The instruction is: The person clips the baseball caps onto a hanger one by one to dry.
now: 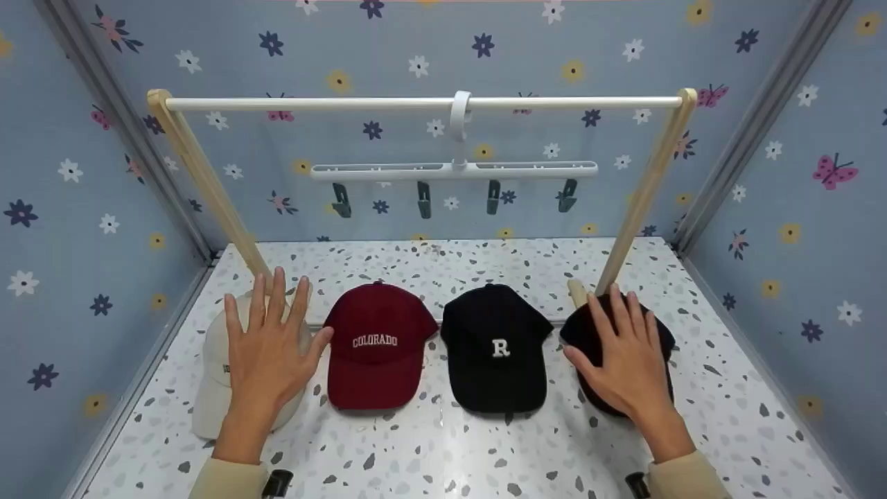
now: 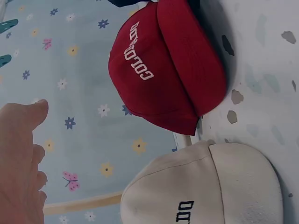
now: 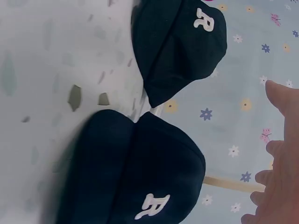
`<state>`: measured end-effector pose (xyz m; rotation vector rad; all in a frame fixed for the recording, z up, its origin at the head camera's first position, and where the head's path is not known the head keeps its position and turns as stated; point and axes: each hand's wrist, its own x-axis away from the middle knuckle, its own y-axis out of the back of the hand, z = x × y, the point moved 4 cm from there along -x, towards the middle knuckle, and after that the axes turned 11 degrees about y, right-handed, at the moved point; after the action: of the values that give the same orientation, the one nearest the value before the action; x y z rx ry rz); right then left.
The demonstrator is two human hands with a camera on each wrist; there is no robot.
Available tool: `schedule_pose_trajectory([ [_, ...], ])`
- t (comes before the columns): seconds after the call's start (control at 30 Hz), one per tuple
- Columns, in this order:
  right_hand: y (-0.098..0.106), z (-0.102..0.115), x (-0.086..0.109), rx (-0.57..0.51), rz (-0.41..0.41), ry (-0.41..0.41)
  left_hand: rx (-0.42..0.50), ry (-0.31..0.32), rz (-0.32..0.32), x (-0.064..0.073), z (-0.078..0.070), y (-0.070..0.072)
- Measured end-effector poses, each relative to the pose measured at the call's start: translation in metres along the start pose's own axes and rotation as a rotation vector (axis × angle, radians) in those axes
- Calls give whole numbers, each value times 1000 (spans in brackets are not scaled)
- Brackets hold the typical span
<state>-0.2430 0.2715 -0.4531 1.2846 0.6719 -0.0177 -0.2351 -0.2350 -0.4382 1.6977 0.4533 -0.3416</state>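
Four caps would exceed my naming, so each is told alone: a cream cap (image 1: pixel 213 402) lies at the left, partly hidden behind my left hand (image 1: pixel 274 360). That hand hovers over it with fingers spread and straight. Beside it lies a red cap (image 1: pixel 374 374) lettered COLORADO. To its right is a black cap (image 1: pixel 495 381) with a white R. My right hand (image 1: pixel 627 360) is held above another dark cap (image 1: pixel 589 329) at the right, fingers extended. The right wrist view shows a white R on this dark cap (image 3: pixel 163 163) too. Neither hand holds anything.
A wooden-legged rack with a white rod (image 1: pixel 312 104) stands behind the caps. From the rod hangs a white hanger (image 1: pixel 388 172) with several dark green clips (image 1: pixel 424 199). Blue flowered panels (image 1: pixel 797 229) enclose the speckled tabletop (image 1: pixel 429 450) at the back and sides.
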Motion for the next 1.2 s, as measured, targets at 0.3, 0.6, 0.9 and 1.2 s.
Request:
schedule_pose_trajectory([
  [0.3, 4, -1, -20, -123, 83, -40, 62, -7, 23, -9, -14, 0],
  [0.6, 4, -1, -41, -194, 118, -18, 151, 8, 119, -22, -31, -5],
  [0.9, -9, -2, -55, -319, 155, -56, 222, -23, 167, -31, -50, -15],
  [1.2, -26, -2, -71, -475, 111, -34, 267, -32, 215, -35, -68, -22],
])
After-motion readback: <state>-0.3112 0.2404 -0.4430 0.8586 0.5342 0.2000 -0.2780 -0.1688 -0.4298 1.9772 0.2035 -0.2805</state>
